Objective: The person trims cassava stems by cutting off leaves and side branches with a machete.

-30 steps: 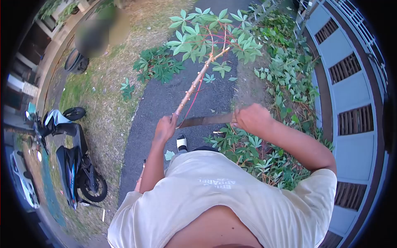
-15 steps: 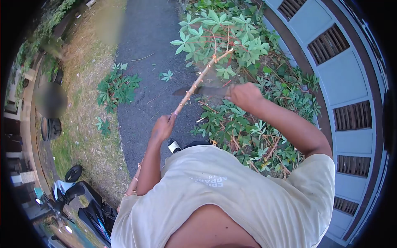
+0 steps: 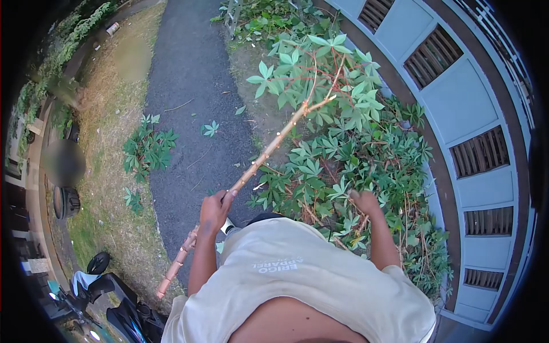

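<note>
My left hand [image 3: 215, 210] is closed around a long cassava stem [image 3: 266, 153], which slants up and to the right over the path. Its far end forks and bears green leaves [image 3: 354, 74] on red stalks; the knobbly lower end [image 3: 174, 271] sticks out behind my left forearm. My right hand [image 3: 366, 202] is a fist to the right, apart from the stem, above the leafy pile. The machete seen in it a moment ago is hard to make out now against the leaves.
Cut cassava branches [image 3: 337, 166] lie heaped between the asphalt path [image 3: 183, 74] and the blue-grey wall [image 3: 434, 108]. Leaf clumps [image 3: 146, 148] lie at the path's left edge. A motorcycle [image 3: 114, 297] stands at lower left on the grass, with a dark pot [image 3: 66, 201] farther up.
My right hand has swung away from the stem, right and back toward my body, and the blade no longer crosses the stem. My left hand and the stem have moved slightly down and left.
</note>
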`<control>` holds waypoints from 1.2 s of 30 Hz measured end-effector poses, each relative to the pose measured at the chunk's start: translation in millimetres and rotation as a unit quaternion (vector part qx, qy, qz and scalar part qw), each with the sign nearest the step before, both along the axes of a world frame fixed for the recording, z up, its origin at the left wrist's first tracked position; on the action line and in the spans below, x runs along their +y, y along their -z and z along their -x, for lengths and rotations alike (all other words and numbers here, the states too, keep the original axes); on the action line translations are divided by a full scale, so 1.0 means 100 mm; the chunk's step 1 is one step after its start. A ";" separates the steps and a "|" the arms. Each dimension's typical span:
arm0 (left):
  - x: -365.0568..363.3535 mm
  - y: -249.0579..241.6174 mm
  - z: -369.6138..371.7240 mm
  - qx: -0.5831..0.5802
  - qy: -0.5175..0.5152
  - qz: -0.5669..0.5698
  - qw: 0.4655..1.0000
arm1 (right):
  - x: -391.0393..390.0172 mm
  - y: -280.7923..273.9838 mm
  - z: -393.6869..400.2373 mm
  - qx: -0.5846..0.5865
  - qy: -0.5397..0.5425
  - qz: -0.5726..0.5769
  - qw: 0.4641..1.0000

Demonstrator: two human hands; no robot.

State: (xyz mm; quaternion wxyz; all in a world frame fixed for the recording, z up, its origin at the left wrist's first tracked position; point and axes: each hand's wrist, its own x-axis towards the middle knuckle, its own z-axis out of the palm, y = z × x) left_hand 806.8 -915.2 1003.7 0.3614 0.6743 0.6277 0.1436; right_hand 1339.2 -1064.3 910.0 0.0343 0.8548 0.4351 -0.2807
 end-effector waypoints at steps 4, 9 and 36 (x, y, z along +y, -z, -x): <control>0.02 0.12 0.04 -0.018 -0.056 -0.080 0.995 | -0.78 0.57 0.53 0.085 0.110 -0.044 0.989; 0.33 0.87 0.47 -0.068 -0.003 0.102 0.992 | -1.01 1.14 0.88 0.052 0.127 -0.049 0.989; -0.10 0.16 4.85 -0.304 -0.377 0.215 0.848 | 3.78 0.03 7.13 0.387 -0.316 -0.301 0.813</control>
